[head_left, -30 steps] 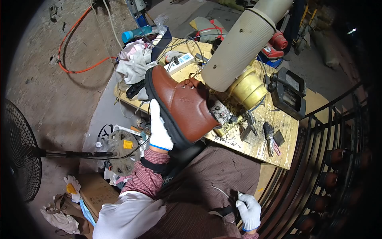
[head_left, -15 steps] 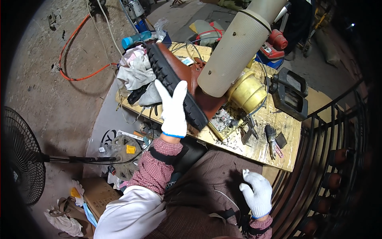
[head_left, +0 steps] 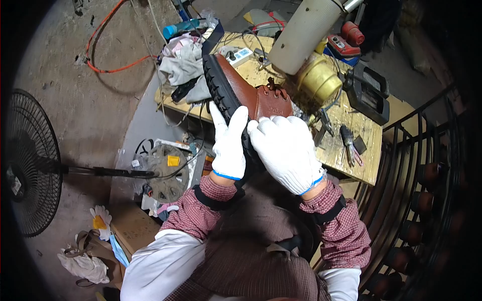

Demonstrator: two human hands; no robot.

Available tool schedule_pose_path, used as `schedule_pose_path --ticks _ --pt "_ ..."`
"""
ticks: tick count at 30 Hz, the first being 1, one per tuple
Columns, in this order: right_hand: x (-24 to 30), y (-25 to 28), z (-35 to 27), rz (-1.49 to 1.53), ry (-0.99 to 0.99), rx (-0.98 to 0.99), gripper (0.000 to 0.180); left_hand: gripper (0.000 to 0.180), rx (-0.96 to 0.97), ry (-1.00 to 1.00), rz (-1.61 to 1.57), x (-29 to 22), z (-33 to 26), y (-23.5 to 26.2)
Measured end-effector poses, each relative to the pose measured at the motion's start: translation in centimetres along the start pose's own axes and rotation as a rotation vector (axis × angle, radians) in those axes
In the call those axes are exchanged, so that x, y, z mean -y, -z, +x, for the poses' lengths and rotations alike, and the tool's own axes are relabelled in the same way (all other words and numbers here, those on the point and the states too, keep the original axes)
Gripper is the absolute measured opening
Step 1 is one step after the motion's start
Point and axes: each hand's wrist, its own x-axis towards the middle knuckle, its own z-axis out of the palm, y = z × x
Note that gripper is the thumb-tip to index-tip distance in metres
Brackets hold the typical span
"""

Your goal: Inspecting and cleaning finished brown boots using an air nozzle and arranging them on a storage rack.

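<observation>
A brown leather lace-up boot (head_left: 243,86) with a thick black lugged sole lies tilted on its side, toe pointing away and to the left. My white-gloved left hand (head_left: 230,141) grips it from the sole side, two digits showing against the tread and the others hidden. Over the heel end and the lower shaft, my white-gloved right hand (head_left: 285,150) is closed with curled fingers; its fingertips are partly out of sight. Beyond the boot's shaft stand a ribbed beige tube (head_left: 304,37) and a yellow round housing (head_left: 320,80).
The wooden bench (head_left: 357,163) carries pliers (head_left: 325,122), a brush-like tool (head_left: 347,141), a power strip (head_left: 240,56) and cloths (head_left: 185,62). A black metal rack (head_left: 401,170) holding several boots stands to the right. At left are a fan (head_left: 31,163) and an orange hose (head_left: 93,46).
My right hand has risen from my lap and closed on the boot's heel end. The boot has come away from under the beige tube, uncovering its laces. The view has shifted.
</observation>
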Motion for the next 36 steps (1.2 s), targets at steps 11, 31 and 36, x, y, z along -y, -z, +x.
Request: schedule_pose_path --ticks 11,31,36 --pt "0.0 6.4 -20.6 0.516 -0.585 0.158 0.07 0.066 0.261 0.504 -0.431 0.1 -5.3 -2.0" --pt "-33.7 17.5 -26.2 -0.543 -1.344 0.165 0.036 0.064 1.036 0.897 0.356 11.6 -5.2 -11.4" --pt "-37.9 17.9 -27.8 -0.634 -1.693 0.254 0.057 0.042 0.63 0.977 0.36 11.8 -3.3 -9.4"
